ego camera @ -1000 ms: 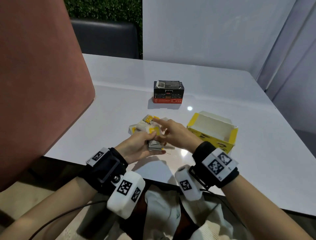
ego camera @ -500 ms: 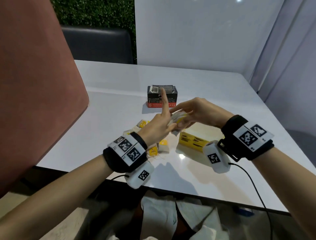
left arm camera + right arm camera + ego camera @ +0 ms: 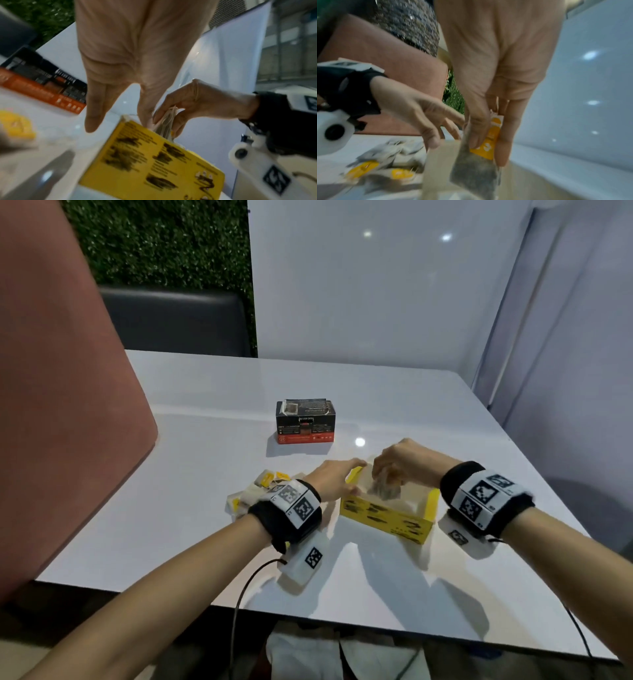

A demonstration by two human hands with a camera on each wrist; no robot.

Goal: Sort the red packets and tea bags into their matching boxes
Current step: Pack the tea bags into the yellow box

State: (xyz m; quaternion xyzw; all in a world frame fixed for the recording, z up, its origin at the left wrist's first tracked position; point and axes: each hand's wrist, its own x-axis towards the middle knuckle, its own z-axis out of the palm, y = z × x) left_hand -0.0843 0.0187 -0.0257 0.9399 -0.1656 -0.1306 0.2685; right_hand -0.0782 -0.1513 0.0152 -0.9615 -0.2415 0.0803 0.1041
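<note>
- The right hand [image 3: 402, 462] pinches a small stack of tea bags [image 3: 384, 489] over the open yellow box [image 3: 383, 517], apparently to drop them in.
- The left hand [image 3: 334, 479], fingers straight, rests on the box's 9 o'clock wall, likely steadying it.
- Loose tea bags [image 3: 255, 493] lie at the box's 9 o'clock; the black and red box [image 3: 305, 422] stands at 11 o'clock.
- The stack's count, the yellow box's contents and any red packets cannot be made out.

A café-like booth: glossy white table [image 3: 342, 392], dark padded seat [image 3: 178, 323], artificial green hedge wall [image 3: 161, 241], pale partitions [image 3: 376, 285].
</note>
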